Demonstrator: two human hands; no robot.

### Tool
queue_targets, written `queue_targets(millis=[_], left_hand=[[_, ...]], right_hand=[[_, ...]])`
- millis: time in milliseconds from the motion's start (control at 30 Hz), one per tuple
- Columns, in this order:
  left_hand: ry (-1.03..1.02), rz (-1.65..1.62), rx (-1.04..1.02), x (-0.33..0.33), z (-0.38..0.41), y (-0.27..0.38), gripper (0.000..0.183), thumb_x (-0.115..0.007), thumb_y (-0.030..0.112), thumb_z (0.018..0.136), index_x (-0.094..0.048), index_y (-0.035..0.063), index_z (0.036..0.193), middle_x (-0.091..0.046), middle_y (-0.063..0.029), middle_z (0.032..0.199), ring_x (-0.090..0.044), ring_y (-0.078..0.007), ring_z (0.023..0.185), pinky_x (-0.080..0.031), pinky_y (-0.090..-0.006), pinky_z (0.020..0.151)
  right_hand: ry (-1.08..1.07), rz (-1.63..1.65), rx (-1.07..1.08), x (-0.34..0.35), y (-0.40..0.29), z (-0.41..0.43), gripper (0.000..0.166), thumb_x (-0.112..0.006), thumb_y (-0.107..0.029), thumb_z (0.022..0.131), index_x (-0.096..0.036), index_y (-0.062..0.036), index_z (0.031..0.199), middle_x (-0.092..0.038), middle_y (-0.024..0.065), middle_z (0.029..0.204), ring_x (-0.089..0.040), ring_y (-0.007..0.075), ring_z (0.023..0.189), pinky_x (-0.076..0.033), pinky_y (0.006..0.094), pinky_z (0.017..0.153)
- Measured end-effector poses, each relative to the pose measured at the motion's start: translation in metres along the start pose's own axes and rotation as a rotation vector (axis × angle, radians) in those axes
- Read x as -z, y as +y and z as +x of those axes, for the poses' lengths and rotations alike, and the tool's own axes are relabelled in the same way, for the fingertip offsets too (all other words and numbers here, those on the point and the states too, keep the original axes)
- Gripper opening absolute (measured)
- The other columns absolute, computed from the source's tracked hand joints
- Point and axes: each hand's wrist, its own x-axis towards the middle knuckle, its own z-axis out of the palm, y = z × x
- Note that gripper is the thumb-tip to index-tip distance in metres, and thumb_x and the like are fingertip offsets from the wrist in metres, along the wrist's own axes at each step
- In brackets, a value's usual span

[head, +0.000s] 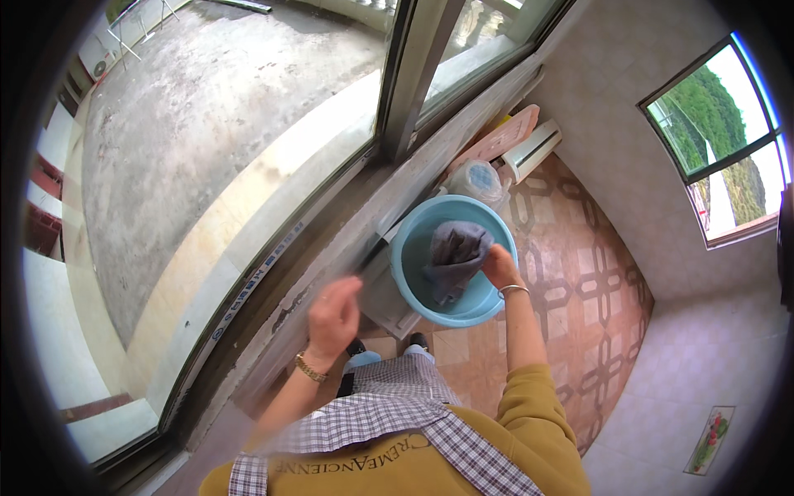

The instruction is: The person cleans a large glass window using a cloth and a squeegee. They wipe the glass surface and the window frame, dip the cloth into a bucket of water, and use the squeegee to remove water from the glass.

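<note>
A light blue plastic basin (406, 282) stands before me, with water apparently in it. My right hand (499, 265) grips the edge of a wet grey cloth (460, 248) over the right part of the basin; the cloth hangs bunched inside the basin. To the left of the basin, my left hand (335, 319) is raised near the window sill, slightly blurred, its fingers curled; nothing shows in it, and it is apart from the cloth and basin.
A sliding window frame (397, 118) and its sill run along my left. Beyond the basin are a plastic-wrapped bundle (481, 180), a pink plastic board (499, 139) and a white appliance-like object (533, 152) on the patterned tile floor (577, 279). A tiled wall (682, 359) stands at right.
</note>
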Motion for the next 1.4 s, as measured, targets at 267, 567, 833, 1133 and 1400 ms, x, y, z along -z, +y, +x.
queue_targets(millis=[267, 567, 833, 1133, 1400], left_hand=[[-0.366, -0.835, 0.748, -0.159, -0.001, -0.003, 0.055, -0.056, 0.006, 0.089, -0.04, 0.006, 0.143, -0.045, -0.0138, 0.142, -0.047, -0.0266, 0.128, -0.043, -0.0361, 0.101], [-0.121, -0.978, 1.564, -0.312, 0.029, -0.036, 0.073, -0.057, 0.012, 0.088, -0.023, 0.0211, 0.152, -0.014, -0.0049, 0.159, -0.019, -0.0295, 0.143, -0.03, -0.0601, 0.105], [0.084, -1.029, 1.775, -0.365, 0.031, -0.084, 0.074, -0.058, 0.039, 0.091, -0.017, 0.0267, 0.151, -0.026, -0.0074, 0.154, -0.032, -0.0389, 0.135, -0.028, -0.0715, 0.099], [0.249, -1.776, 1.606, -0.368, -0.011, -0.148, 0.052, -0.044, 0.052, 0.096, -0.055, 0.0119, 0.126, -0.056, -0.0096, 0.131, -0.053, -0.028, 0.12, -0.04, -0.0481, 0.104], [0.174, -1.596, 1.774, -0.343, 0.012, -0.08, 0.042, -0.036, 0.042, 0.101, -0.054, 0.0114, 0.124, -0.059, -0.0117, 0.126, -0.058, -0.0276, 0.115, -0.044, -0.0478, 0.102]], right_hand=[[-0.009, -1.321, 0.106, 0.027, 0.046, 0.078, 0.04, -0.058, -0.015, 0.083, -0.062, -0.0125, 0.122, -0.063, 0.0183, 0.12, -0.06, 0.0361, 0.11, -0.046, 0.0432, 0.098], [-0.315, -1.841, 0.144, -0.005, 0.186, 0.152, 0.061, -0.044, -0.033, 0.094, -0.024, -0.0288, 0.152, -0.012, 0.005, 0.161, -0.016, 0.0405, 0.144, -0.018, 0.0733, 0.106], [-0.122, -1.242, 0.006, -0.018, 0.154, 0.194, 0.048, -0.071, -0.031, 0.074, -0.064, -0.0183, 0.12, -0.051, 0.0162, 0.133, -0.051, 0.0361, 0.119, -0.044, 0.0439, 0.1], [-0.178, -0.626, 0.432, -0.062, 0.017, 0.06, 0.024, -0.07, -0.021, 0.077, -0.069, -0.02, 0.1, -0.057, 0.0093, 0.093, -0.064, 0.0302, 0.081, -0.054, 0.0411, 0.073], [-0.083, -0.83, 0.484, -0.086, -0.004, 0.087, 0.01, -0.061, -0.021, 0.087, -0.063, -0.0154, 0.095, -0.062, 0.0118, 0.096, -0.063, 0.0376, 0.08, -0.052, 0.0487, 0.067]])
